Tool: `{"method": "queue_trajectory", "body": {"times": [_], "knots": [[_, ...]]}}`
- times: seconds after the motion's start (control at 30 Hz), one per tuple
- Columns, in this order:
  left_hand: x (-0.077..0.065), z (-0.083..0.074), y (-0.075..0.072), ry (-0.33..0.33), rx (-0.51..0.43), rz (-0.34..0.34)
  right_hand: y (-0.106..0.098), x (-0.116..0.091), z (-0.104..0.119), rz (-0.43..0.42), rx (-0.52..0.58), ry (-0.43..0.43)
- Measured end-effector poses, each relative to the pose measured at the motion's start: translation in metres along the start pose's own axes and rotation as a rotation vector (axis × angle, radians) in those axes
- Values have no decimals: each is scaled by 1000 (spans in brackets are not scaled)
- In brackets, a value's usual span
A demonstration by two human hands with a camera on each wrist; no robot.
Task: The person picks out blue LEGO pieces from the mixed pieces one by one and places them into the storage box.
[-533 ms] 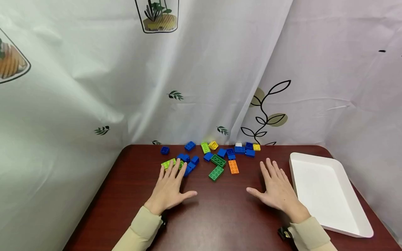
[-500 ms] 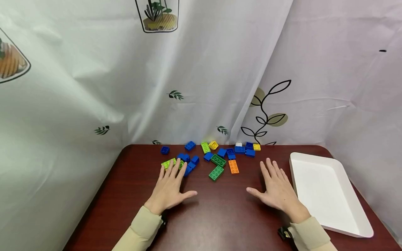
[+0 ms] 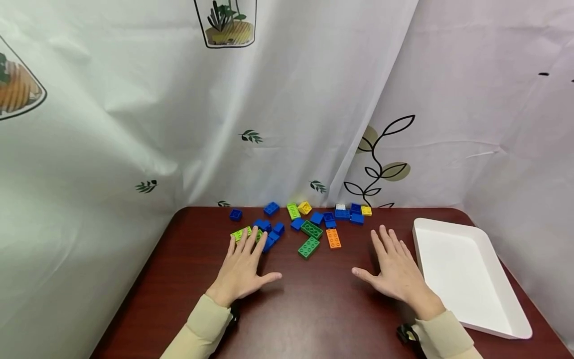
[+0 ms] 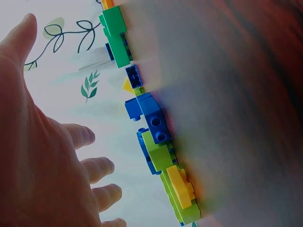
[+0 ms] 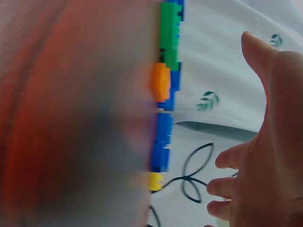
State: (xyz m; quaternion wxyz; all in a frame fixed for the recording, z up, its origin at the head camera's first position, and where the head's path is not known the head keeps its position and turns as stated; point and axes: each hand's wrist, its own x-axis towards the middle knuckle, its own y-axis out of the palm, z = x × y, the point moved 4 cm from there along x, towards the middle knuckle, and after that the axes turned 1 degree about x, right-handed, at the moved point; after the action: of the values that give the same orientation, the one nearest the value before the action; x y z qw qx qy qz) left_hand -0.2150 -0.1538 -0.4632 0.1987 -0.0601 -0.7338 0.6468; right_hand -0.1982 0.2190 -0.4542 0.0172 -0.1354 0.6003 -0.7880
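My left hand (image 3: 239, 271) hovers palm down above the table with its fingers spread, holding nothing. Just beyond its fingertips lie a lime green brick (image 3: 241, 234) and several blue bricks (image 3: 271, 239); the fingers partly cover some of them. In the left wrist view a yellow brick (image 4: 181, 187) shows beside the lime ones. My right hand (image 3: 396, 274), fingers also spread, is above the table between the bricks and the white tray, with nothing in it. Nearest on its left are an orange brick (image 3: 334, 239) and a dark green brick (image 3: 309, 248).
The white tray (image 3: 497, 294) stands at the right side of the brown table (image 3: 309, 319). Along the far edge lie more bricks, among them a yellow brick (image 3: 305, 208) and a blue brick (image 3: 342, 214). A patterned white curtain (image 3: 291, 99) hangs behind.
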Motion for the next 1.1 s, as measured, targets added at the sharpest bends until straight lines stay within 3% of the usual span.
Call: {"method": "queue_trajectory", "body": {"times": [0.13, 0.23, 0.33, 0.47, 0.6, 0.73, 0.93, 1.1], "knots": [[0, -1, 0, 8, -17, -14, -26, -5, -9, -65, 28, -6], [0, -2, -1, 19, -41, -30, -48, -15, -30, -144, 42, 7], [2, -2, -1, 39, -49, -47, -66, -33, -66, -235, 10, 37], [4, -3, -2, 75, -44, -82, -76, -65, -126, -267, -32, 166], [9, -3, 0, 97, -18, -115, -75, -92, -175, -163, -49, 342], [17, -3, 5, 96, 17, -122, -73, -105, -207, -17, -82, 432], [30, -3, 9, 91, 77, -151, -71, -105, -233, 166, -53, 474], [40, -3, 10, 86, 118, -116, -66, -102, -245, 215, -28, 445]]}}
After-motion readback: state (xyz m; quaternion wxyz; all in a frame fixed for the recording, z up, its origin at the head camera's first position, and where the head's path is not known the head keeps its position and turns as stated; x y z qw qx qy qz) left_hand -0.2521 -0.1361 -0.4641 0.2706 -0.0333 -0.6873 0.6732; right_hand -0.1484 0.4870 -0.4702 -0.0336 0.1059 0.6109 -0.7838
